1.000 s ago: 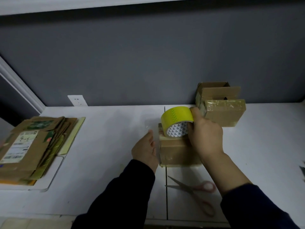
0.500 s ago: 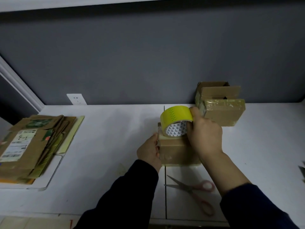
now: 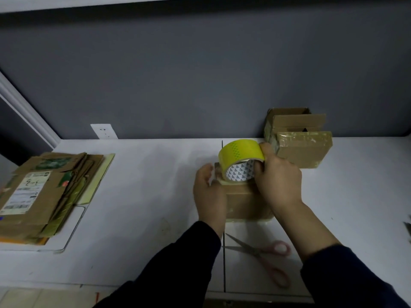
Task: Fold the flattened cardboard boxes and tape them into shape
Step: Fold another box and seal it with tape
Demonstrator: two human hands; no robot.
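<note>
A pile of flat boxes (image 3: pixel 42 196) lies at the left edge of the white table (image 3: pixel 144 196). Near the middle, close to the front edge, sits a small brown box (image 3: pixel 246 203). The left hand (image 3: pixel 209 194) curls round its left end and holds it. A yellow tape roll (image 3: pixel 241 160) stands on top of the box. The right hand (image 3: pixel 278 178) grips the roll, thumb on top and fingers in the hole. A pair of pink scissors (image 3: pixel 264 256) lies by the front edge, just in front of the box. Two taped boxes (image 3: pixel 300 138) sit at the back edge, further right.
</note>
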